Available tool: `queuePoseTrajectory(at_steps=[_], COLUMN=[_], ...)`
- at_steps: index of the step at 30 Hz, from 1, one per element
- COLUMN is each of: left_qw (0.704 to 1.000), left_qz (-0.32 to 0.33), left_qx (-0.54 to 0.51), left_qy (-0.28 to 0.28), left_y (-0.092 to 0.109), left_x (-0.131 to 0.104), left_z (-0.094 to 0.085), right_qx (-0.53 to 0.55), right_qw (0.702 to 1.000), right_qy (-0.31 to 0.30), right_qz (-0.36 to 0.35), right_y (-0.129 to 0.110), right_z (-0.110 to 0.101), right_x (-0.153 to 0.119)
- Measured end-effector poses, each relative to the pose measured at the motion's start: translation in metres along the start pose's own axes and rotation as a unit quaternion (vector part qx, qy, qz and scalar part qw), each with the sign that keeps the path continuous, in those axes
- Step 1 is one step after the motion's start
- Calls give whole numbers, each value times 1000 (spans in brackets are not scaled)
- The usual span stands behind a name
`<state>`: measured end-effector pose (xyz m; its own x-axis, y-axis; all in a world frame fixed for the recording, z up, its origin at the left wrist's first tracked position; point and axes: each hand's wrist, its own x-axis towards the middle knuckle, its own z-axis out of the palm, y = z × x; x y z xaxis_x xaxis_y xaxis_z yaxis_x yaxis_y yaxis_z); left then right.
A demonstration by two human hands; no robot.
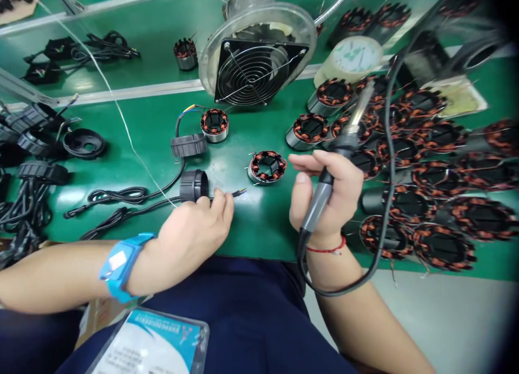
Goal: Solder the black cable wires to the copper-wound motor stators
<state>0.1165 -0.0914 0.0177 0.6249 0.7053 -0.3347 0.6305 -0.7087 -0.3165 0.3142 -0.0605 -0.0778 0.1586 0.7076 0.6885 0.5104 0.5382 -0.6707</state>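
Left hand (pixel 190 236), palm down, fingers pinched on one cable (pixel 237 193) beside one of two black caps (pixel 193 185). Right hand (pixel 340 185), raised, fingers clasped on one iron (pixel 320 201), tip pointing away. Between them, one stator (pixel 263 178) on the desk (pixel 251 228).

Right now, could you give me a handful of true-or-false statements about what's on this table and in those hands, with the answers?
1. The right hand holds a soldering iron. True.
2. The left hand is empty. False: its fingers hold a black cable near its bared wire ends.
3. The blue strap is worn on the right arm. False: it is on the left arm; the right wears a red bracelet.
4. A black fan stands beyond the hands. True.
5. The table is white. False: it is green.
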Motion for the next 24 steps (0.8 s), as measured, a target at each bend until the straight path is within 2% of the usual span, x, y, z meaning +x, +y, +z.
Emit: queuePoseTrajectory(at_steps=[3, 5, 7, 10, 12, 15, 20, 22, 24], left_qw=[998, 995, 989, 964, 939, 913, 878, 838, 755], left_qz=[-53, -70, -85, -111, -114, -114, -125, -130, -139], left_qx=[-45, -74, -116, -229, -308, -375, -453, -525, -637], left_qy=[-3, -3, 22, 77, 100, 112, 89, 77, 71], left_y=[3, -3, -15, -34, -41, -42, -42, -48, -56], left_x=[13, 15, 10, -2, -9, -15, -18, -17, -14], left_z=[4, 5, 5, 3, 3, 5, 5, 4, 5], right_qx=[-2, 7, 31, 82, 133, 223, 312, 323, 347], right_qw=[1000, 999, 997, 985, 970, 943, 906, 896, 879], right_qy=[-4, -23, -66, -144, -173, -181, -168, -167, -165], right_qz=[-20, -34, -21, 49, 104, 166, 232, 256, 281], right_y=[0, -4, -13, -34, -47, -60, -63, -63, -63], right_z=[0, 0, 0, 3, 7, 16, 27, 30, 33], right_x=[-1, 0, 2, 6, 8, 10, 9, 8, 6])
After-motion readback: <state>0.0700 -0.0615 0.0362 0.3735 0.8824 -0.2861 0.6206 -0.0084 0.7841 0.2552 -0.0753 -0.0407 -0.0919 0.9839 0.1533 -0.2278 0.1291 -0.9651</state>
